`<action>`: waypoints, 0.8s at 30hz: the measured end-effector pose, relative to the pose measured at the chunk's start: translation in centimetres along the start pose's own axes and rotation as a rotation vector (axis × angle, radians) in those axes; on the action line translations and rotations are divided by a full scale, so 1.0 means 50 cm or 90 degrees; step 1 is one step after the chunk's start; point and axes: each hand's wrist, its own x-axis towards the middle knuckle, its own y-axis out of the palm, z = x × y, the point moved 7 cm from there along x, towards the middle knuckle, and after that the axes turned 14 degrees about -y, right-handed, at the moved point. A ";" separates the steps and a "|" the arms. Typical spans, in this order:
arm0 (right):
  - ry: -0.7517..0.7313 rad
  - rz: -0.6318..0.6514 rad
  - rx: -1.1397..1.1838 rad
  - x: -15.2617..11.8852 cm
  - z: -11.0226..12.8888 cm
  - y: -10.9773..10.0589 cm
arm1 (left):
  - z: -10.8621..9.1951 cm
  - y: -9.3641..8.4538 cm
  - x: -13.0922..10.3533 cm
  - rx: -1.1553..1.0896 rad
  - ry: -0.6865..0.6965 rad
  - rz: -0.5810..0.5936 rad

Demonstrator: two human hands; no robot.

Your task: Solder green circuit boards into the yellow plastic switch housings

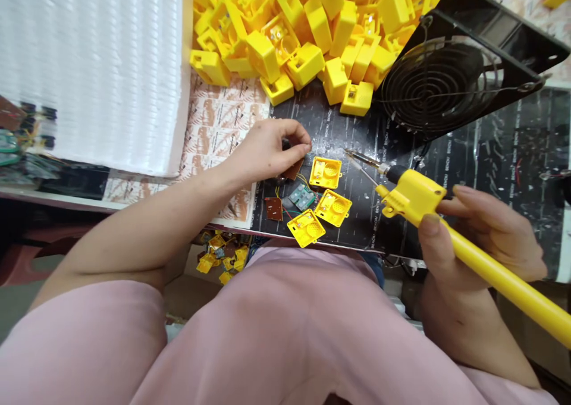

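My right hand (pixel 486 238) is wrapped round a yellow soldering iron (pixel 413 197), whose metal tip points left over the bench. Thumb and forefinger of my left hand (pixel 279 149) are pinched together; whatever lies between them is too small or hidden to make out. Under that hand a brown circuit board (pixel 293 170) shows in part. Close by lie a green circuit board (pixel 302 197) with thin wires and a smaller brown board (pixel 273 209). Three open yellow plastic casings, an upper one (pixel 326 172), a middle one (pixel 333 207) and a lower one (pixel 306 228), lie beside the boards.
A large heap of yellow casings (pixel 307 24) covers the back of the bench (pixel 357 214). At the back right a black fan (pixel 446 78) leans at an angle. White ridged foam (pixel 98 66) stands at left, with more boards and wires (pixel 31 149) before it. Below the edge sit more parts (pixel 223 253).
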 end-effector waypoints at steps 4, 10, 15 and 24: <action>-0.093 -0.065 0.018 0.009 -0.004 -0.010 | -0.020 0.001 -0.023 0.042 0.042 0.040; -0.169 0.082 0.148 0.035 0.015 0.019 | -0.044 0.022 -0.045 0.219 0.117 0.046; -0.127 0.138 0.059 0.048 0.023 0.022 | -0.053 0.027 -0.043 0.263 0.109 0.031; -0.291 0.184 0.157 0.074 0.044 0.047 | -0.058 0.038 -0.024 0.320 0.117 0.064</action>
